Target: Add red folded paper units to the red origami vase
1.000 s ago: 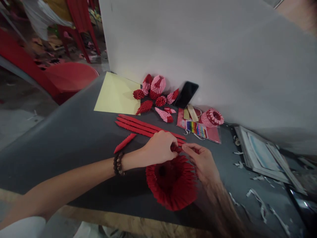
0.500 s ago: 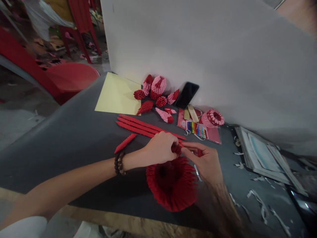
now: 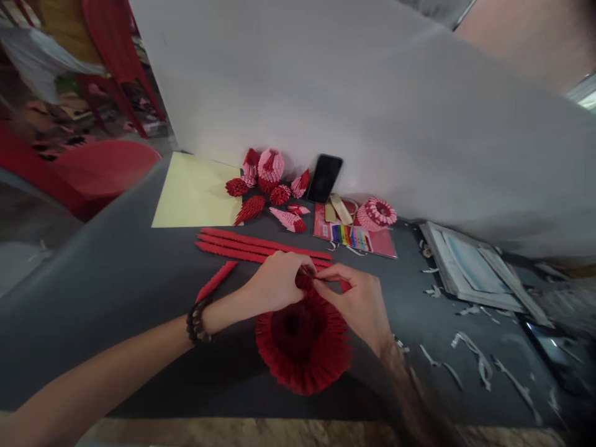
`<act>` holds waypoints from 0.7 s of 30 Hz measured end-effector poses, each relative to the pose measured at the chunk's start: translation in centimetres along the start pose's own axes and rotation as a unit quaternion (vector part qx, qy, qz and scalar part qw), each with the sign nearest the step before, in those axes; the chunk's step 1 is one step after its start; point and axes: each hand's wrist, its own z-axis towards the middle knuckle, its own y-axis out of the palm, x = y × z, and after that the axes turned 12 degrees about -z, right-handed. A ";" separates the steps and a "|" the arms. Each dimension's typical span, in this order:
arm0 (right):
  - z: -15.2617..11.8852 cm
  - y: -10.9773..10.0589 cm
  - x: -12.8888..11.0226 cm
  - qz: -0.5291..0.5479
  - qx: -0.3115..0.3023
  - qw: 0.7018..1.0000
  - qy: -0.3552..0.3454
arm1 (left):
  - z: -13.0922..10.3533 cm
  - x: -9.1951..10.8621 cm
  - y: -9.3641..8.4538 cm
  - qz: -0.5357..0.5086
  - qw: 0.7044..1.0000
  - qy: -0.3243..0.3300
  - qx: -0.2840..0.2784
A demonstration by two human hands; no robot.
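Observation:
A round red bowl of folded paper pieces (image 3: 305, 366) with a pleated rim sits on the dark table in front of me. My left hand (image 3: 274, 282), with a beaded bracelet on its wrist, has its fingers curled around the bowl's far edge. At that same edge my right hand (image 3: 358, 301) pinches with thumb and forefinger, close to the left fingertips. Something small and red seems to be in the pinch, though the fingers mostly cover it. Just beyond lie long red strips of stacked paper pieces (image 3: 242, 244), and a shorter red strip (image 3: 216, 279) is by my left wrist.
Several red and pink paper shapes (image 3: 270, 164) stand by the white wall, beside yellow paper (image 3: 195, 192) and a phone (image 3: 325, 178). A pink paper ring (image 3: 377, 214) rests near a colourful packet (image 3: 351, 238). Paper scraps (image 3: 472, 357) and stacked papers (image 3: 475, 267) are at right.
The whole scene has shifted left as my head turned. Both hands stay at the bowl's far edge, the right still pinching there.

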 end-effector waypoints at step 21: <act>0.9 1.2 2.8 0.355 -0.057 0.929 0.092 | -0.7 1.1 -0.4 0.120 0.992 -0.028 0.006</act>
